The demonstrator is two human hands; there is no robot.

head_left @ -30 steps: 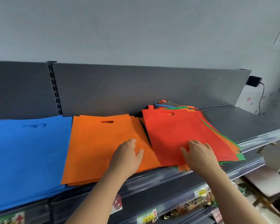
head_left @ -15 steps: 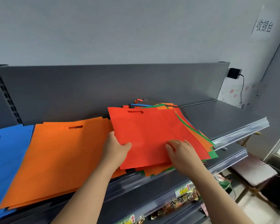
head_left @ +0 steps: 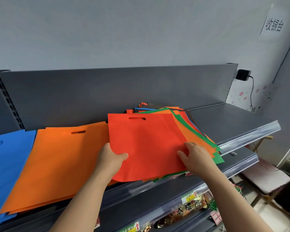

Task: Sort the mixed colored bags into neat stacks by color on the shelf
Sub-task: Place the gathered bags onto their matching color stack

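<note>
The left hand [head_left: 111,162] pinches the left edge of the red bag [head_left: 146,144], thumb on top. The right hand [head_left: 197,158] rests relaxed fingers on it, above the mixed pile [head_left: 196,131].

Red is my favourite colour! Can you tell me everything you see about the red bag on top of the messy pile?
The flat red-orange fabric-like bag is rectangular, with a slot handle cut near its top edge. It looks smooth, lies on the mixed pile of coloured bags, and its left edge overlaps the orange bag stack. The left hand grips its left edge, thumb on top. The right hand touches its right edge; whether it pinches is unclear.
</note>
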